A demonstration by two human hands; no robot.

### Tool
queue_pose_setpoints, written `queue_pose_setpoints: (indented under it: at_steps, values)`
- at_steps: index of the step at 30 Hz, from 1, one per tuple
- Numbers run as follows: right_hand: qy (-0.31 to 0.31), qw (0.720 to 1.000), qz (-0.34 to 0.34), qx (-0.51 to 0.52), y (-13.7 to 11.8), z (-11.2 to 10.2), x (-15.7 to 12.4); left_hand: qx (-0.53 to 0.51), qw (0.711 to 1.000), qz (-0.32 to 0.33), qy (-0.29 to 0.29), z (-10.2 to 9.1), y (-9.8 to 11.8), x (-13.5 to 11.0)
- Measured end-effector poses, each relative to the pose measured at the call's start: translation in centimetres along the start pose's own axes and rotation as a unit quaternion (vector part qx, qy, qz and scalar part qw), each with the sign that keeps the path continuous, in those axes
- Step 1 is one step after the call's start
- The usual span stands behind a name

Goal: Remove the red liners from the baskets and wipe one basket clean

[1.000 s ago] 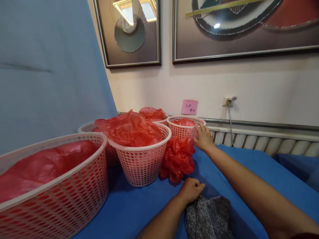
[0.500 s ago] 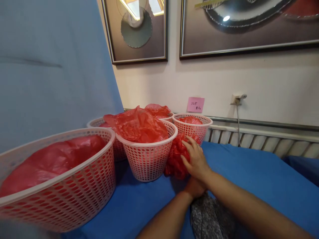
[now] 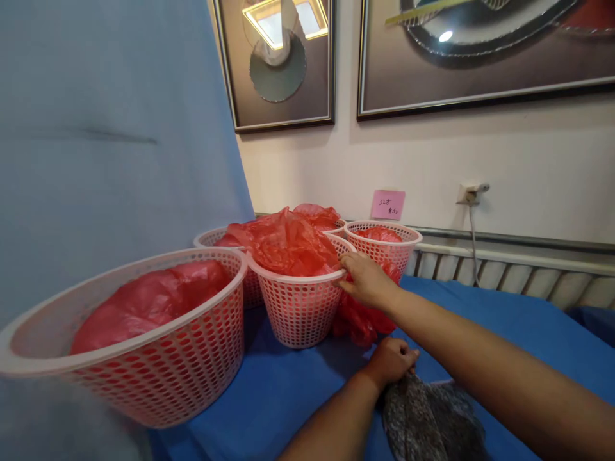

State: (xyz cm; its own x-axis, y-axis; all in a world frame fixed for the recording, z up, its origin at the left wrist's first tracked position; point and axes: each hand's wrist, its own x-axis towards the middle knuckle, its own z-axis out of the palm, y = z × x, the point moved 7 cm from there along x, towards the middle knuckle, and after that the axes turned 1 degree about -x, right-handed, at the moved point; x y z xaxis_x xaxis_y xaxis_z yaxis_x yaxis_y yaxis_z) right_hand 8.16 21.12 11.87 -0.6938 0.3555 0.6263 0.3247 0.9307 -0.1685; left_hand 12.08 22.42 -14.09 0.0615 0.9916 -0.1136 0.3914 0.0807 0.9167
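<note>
right hand (image 3: pixel 369 282) at basket rim (image 3: pixel 302 280)

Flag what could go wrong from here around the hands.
The right hand is at the rim of the middle basket; a sideways pull might drag or tip it.
Red plastic mounds above that rim, so a jolt could spill some.
The left hand grips the grey speckled fabric near a loose red bundle; the two might tangle if moved together.
</note>
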Motion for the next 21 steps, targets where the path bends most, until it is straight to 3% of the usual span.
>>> queue_pose_setpoints:
  at_steps: [10,17,21]
  values:
    - [0.006,0.998,-0.036,0.060,0.7,0.1,-1.2,-0.021,1.000,0.017,0.012,0.0,-0.1,-0.1]
    - [0.145,0.982,-0.049,0.110,0.4,-2.0,-3.2,-0.033,0.999,0.016,0.006,0.0,-0.3,0.1]
    - [0.225,0.969,-0.049,0.089,-0.6,-5.5,-4.5,-0.028,0.999,0.016,0.007,-0.1,-0.2,0.0]
